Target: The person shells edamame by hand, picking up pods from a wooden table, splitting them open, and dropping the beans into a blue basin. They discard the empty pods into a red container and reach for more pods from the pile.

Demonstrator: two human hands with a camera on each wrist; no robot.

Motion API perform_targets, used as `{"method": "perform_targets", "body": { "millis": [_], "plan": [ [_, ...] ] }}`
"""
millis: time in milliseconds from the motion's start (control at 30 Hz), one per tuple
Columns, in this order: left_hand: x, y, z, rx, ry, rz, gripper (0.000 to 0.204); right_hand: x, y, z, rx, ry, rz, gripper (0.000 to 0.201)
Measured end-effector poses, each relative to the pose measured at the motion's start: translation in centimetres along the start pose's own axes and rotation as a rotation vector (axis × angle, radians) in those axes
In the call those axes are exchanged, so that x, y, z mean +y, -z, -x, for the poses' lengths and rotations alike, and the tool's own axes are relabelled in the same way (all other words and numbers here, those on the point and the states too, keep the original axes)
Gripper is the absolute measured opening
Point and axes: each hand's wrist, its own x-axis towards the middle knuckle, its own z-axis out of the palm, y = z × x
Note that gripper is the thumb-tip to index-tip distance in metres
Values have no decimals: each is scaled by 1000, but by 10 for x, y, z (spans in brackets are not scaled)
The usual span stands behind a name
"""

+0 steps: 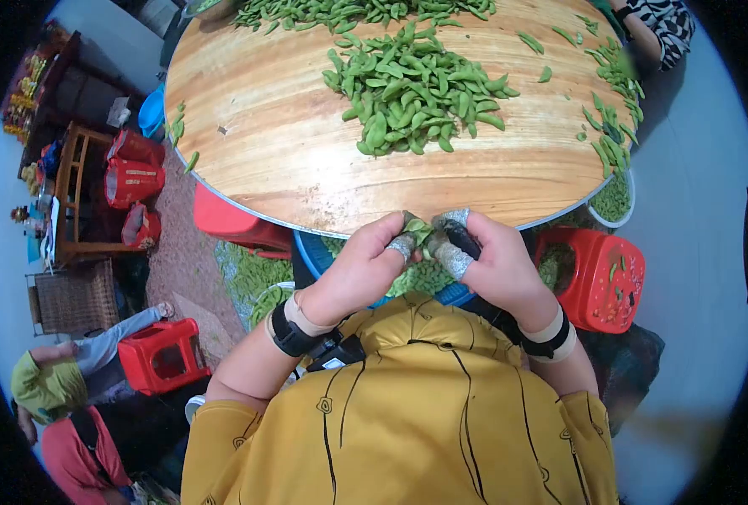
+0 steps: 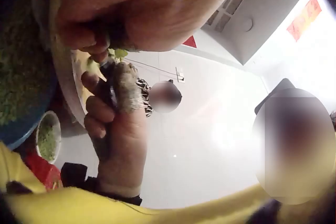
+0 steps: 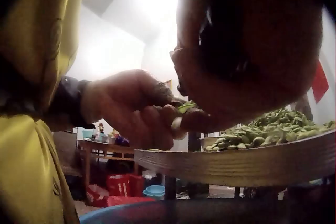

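Note:
Just past the table's near edge, my left hand (image 1: 359, 263) and right hand (image 1: 508, 268) meet fingertip to fingertip. Between them they pinch a green soybean pod (image 1: 422, 231), partly hidden by the fingers. Silvery tape wraps the thumbs and some fingertips of both hands. In the right wrist view, a bit of green pod (image 3: 185, 108) shows at the left hand's fingertips. Directly below the hands, a blue basin (image 1: 311, 252) holds pale green shelled beans (image 1: 424, 278). Ahead on the round wooden table (image 1: 256, 160) lies a heap of soybean pods (image 1: 416, 93).
More pods (image 1: 332, 12) lie along the table's far side, others (image 1: 614, 76) at its right edge. Red stools (image 1: 611, 284) stand on both sides. A white bucket of beans (image 1: 612, 200) stands at right. Other people (image 1: 50, 383) are at lower left and upper right.

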Motion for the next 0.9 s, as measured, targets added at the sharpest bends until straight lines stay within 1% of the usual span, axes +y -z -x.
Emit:
{"method": "perform_targets", "body": {
  "millis": [33,100,133,200,233,300,367,433,467,500,567,600,633,700,733,767,833,867,900],
  "plan": [
    [-2,1,1,2,2,1,23,4,1,0,-3,-1,0,27],
    [-6,2,5,-14,13,-8,36,12,1,2,-12,136,262,23],
    [-7,2,8,-10,15,-4,36,9,-1,3,-18,135,263,23],
    [-7,1,11,-23,-114,-298,32,-2,-5,4,41,43,20,23],
    [-8,0,12,-64,-76,-368,24,7,-11,3,78,66,55,21],
    [-25,-1,12,-96,-89,-353,19,15,-17,1,20,33,0,22],
    [-19,1,13,-111,24,-221,16,14,-15,1,20,64,205,23],
    [1,2,16,-162,180,-147,14,5,-12,3,32,90,187,24],
    [-7,3,16,-183,234,-41,14,2,-10,3,36,136,143,21],
    [-8,2,14,-194,224,-40,14,2,-11,3,47,134,153,21],
    [-11,2,15,-156,253,100,13,9,-16,0,78,103,39,21],
    [-11,4,15,-175,212,68,15,15,-21,-2,123,181,35,20],
    [-13,3,13,-169,193,70,15,17,-20,-1,119,195,50,20],
    [-18,4,16,-190,172,84,16,14,-20,-3,-63,-138,-165,16],
    [-13,5,19,-224,228,213,19,21,-19,-4,-118,-92,-263,12],
    [-10,4,21,-209,351,436,20,23,-19,-7,-144,-60,-259,12],
    [-27,14,17,-329,342,530,20,26,-22,-9,-171,-164,-465,9],
    [-35,16,14,-312,338,530,20,24,-24,-9,-130,-147,-386,10],
    [-39,17,11,-288,320,554,18,28,-30,-11,-144,-145,-388,10]
  ]
}}
